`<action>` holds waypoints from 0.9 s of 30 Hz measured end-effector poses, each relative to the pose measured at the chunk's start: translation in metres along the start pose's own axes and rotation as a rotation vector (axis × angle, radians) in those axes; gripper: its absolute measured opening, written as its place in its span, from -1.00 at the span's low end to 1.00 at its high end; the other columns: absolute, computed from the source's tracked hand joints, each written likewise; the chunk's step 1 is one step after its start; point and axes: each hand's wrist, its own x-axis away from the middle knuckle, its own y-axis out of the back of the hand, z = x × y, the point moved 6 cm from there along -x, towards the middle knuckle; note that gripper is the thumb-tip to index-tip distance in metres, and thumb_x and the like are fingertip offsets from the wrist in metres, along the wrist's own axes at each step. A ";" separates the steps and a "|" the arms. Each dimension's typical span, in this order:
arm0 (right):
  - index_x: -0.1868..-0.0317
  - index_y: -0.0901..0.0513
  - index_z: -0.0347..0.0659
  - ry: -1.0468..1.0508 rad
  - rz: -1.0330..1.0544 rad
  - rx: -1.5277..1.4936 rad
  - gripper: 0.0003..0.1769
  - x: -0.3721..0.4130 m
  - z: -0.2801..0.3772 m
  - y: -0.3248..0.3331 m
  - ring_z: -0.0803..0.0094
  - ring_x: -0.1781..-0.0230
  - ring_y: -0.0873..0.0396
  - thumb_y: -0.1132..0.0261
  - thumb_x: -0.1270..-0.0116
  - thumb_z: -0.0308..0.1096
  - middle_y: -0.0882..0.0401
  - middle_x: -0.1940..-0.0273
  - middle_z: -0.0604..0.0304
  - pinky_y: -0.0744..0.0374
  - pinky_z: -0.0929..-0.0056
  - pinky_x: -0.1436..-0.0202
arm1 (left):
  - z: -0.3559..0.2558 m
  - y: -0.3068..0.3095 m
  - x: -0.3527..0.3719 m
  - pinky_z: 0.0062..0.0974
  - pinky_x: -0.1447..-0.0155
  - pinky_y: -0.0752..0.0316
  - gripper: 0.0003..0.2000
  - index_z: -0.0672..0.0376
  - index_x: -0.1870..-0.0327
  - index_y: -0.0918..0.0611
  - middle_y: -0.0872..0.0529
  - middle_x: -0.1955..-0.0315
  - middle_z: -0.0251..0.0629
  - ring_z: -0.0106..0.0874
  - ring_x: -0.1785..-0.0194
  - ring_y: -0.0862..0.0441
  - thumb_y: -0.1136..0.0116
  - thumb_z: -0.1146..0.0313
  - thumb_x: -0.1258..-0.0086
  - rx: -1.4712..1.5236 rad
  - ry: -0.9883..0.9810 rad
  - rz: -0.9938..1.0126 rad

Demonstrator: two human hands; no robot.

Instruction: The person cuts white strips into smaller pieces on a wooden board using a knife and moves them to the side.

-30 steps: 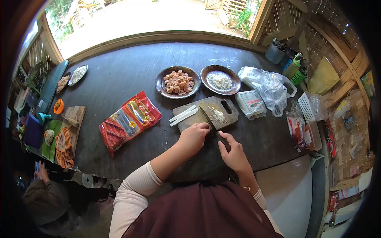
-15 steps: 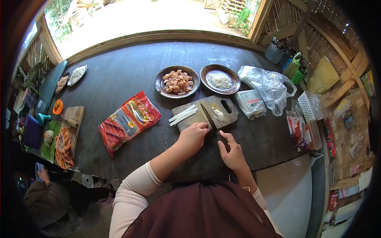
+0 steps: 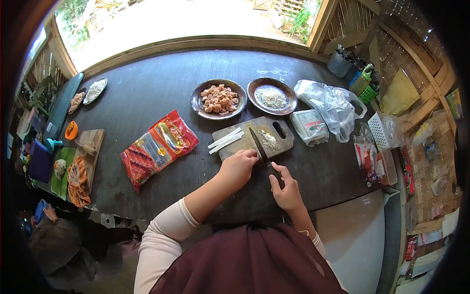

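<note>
A wooden cutting board (image 3: 280, 149) with a handle slot lies before me. My right hand (image 3: 285, 190) grips the handle of a dark-bladed knife (image 3: 258, 144), its blade slanting across the board. Fingers bunched together, my left hand (image 3: 239, 168) rests at the board's near edge, just left of the blade; whatever it pinches is hidden beneath the fingers. Several white strips (image 3: 226, 140) lie on the board's left part. Thin pale shreds (image 3: 268, 141) are heaped right of the blade.
Behind the board stand a bowl of brown chunks (image 3: 220, 100) and a bowl of white shreds (image 3: 272, 98). A red food packet (image 3: 160, 149) lies left, plastic bags (image 3: 330, 105) right. At lower left, another person's hand (image 3: 50, 212) holds something blue.
My hands and the knife are nearly where they were, with only a slight shift. At lower left, the other person's hand and the blue item have moved a little.
</note>
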 end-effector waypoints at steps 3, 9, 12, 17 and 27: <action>-0.23 -0.52 -0.19 0.027 -0.008 0.027 -0.60 0.000 0.000 0.000 -0.07 -0.11 -0.62 -0.22 -0.41 -0.36 -0.65 0.01 -0.23 -0.58 0.24 -0.10 | 0.000 0.000 0.000 -0.31 -0.13 -0.57 -0.72 0.19 0.07 -0.70 -0.65 -0.05 -0.27 -0.21 -0.11 -0.60 -0.12 0.55 -0.19 -0.001 0.002 -0.004; -0.23 -0.51 -0.19 0.018 0.001 -0.007 -0.61 -0.001 -0.001 -0.001 -0.07 -0.10 -0.62 -0.21 -0.41 -0.36 -0.65 0.01 -0.22 -0.58 0.24 -0.09 | -0.001 0.001 0.000 -0.31 -0.14 -0.57 -0.71 0.17 0.06 -0.70 -0.64 -0.06 -0.27 -0.21 -0.13 -0.60 -0.12 0.54 -0.18 -0.003 0.004 -0.009; -0.23 -0.51 -0.19 0.014 -0.003 -0.014 -0.61 -0.001 0.000 -0.001 -0.07 -0.10 -0.62 -0.21 -0.41 -0.36 -0.65 0.01 -0.22 -0.58 0.24 -0.10 | 0.000 0.000 0.000 -0.30 -0.14 -0.57 -0.71 0.16 0.05 -0.70 -0.64 -0.07 -0.27 -0.20 -0.12 -0.60 -0.12 0.54 -0.19 -0.003 0.003 -0.006; -0.21 -0.52 -0.20 0.018 -0.016 0.028 -0.62 -0.001 0.003 -0.001 -0.06 -0.10 -0.62 -0.21 -0.41 -0.37 -0.65 -0.01 -0.23 -0.59 0.23 -0.10 | -0.001 0.002 0.000 -0.29 -0.13 -0.57 -0.71 0.16 0.05 -0.70 -0.64 -0.07 -0.28 -0.20 -0.12 -0.61 -0.12 0.54 -0.19 0.000 0.006 -0.008; -0.21 -0.52 -0.20 0.020 -0.021 -0.008 -0.62 -0.001 -0.001 -0.002 -0.05 -0.10 -0.62 -0.22 -0.40 -0.37 -0.65 0.00 -0.22 -0.59 0.23 -0.09 | 0.001 -0.001 0.000 -0.29 -0.14 -0.57 -0.70 0.16 0.04 -0.69 -0.63 -0.08 -0.28 -0.20 -0.13 -0.60 -0.13 0.54 -0.19 -0.010 0.006 0.014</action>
